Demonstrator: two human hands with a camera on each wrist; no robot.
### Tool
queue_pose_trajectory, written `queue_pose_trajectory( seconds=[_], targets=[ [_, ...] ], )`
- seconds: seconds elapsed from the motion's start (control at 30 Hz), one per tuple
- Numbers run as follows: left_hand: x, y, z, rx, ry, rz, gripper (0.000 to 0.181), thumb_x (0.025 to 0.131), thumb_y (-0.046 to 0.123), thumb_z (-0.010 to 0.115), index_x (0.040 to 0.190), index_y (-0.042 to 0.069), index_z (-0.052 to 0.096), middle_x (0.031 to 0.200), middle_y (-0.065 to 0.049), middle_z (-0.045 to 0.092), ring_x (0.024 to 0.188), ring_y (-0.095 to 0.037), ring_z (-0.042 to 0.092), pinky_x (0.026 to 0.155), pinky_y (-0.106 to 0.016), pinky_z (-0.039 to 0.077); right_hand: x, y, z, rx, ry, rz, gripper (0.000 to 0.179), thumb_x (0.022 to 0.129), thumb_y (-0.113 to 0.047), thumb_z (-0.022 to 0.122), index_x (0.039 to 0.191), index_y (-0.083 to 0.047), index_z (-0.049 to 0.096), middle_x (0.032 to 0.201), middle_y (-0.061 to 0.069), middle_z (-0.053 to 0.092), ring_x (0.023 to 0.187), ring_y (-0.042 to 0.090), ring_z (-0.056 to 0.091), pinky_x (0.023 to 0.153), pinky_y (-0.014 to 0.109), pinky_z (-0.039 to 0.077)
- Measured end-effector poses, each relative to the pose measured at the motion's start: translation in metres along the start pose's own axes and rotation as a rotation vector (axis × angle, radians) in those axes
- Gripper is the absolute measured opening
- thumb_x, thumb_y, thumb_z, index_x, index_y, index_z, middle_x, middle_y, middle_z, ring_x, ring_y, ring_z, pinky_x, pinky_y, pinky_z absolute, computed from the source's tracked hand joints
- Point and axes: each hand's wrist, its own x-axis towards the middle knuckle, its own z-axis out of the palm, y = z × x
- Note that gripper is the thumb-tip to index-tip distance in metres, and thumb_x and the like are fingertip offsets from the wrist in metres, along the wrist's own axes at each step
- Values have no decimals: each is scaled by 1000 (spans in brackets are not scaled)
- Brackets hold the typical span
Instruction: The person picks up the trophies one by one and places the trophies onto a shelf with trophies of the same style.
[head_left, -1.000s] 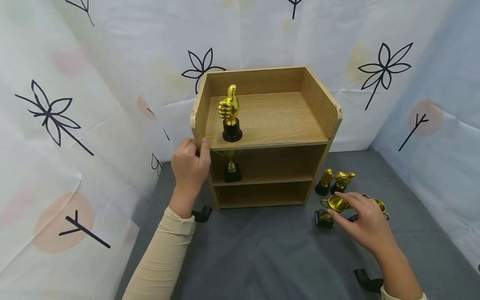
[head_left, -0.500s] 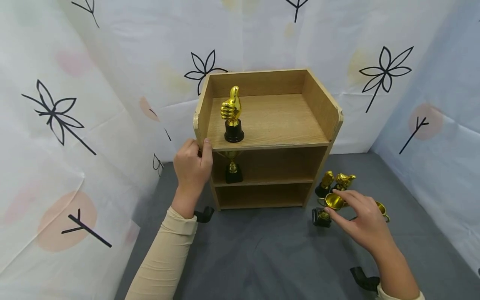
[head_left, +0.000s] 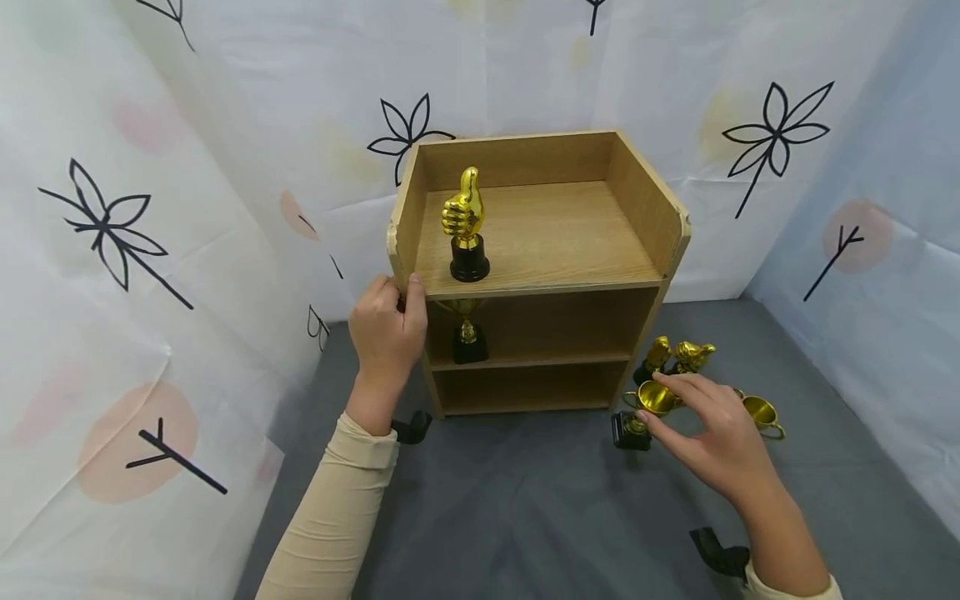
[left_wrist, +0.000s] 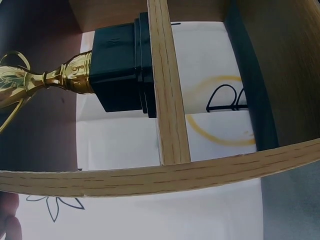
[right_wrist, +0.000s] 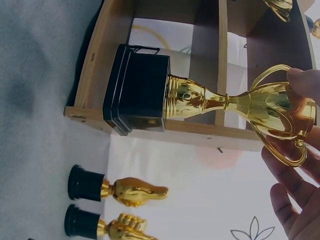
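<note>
My right hand (head_left: 716, 433) pinches a gold trophy cup (right_wrist: 265, 107) near its rim, thumb on one side and fingers on the other. Its square black base (head_left: 631, 431) points down and left, in front of the shelf's right end. The left hand (head_left: 387, 333) grips the front left edge of a small wooden shelf (head_left: 555, 237); only its fingertips show in the left wrist view. A gold thumbs-up trophy (head_left: 467, 221) stands on the top board at the left. Below it, a second trophy cup (left_wrist: 75, 72) stands in the middle compartment, its top partly hidden in the head view.
On the grey cloth (head_left: 540, 508), right of the shelf, stand two small thumbs-up trophies (right_wrist: 137, 191). Another gold cup (head_left: 761, 411) is beside them, partly behind the right hand. White patterned cloth walls (head_left: 225, 250) enclose the back and sides.
My right hand has moved a little to the left, carrying the trophy cup toward the shelf. The left hand keeps its grip on the shelf edge.
</note>
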Motion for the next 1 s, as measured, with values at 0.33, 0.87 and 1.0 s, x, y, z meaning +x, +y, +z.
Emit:
queue_pose_trajectory(
  seconds=[0.33,0.87,1.0],
  targets=[
    [5,2,-2,1,9,7,49,107,28,53,64,5,59,71,-15,59,55,-30,51,50,-43,39,10,-8,-1,27,-7,-9,62,98,-59,68,122,-2,77,106,11,76,90,25,67,81,38,43],
    [-1,-2,2,-11,13,-3,51,106,29,55,63,3,60,70,-16,59,53,-30,47,48,-41,37,17,-12,6,87,16,-45,67,101,-62,59,122,-1,77,106,12,76,92,24,68,85,24,47],
    [-1,-2,1,-3,0,-4,51,108,30,53,66,3,63,71,-16,60,54,-30,48,48,-41,37,19,-13,4,95,15,-40,66,101,-61,60,122,-2,77,109,12,76,94,24,69,89,17,46]
  ],
)
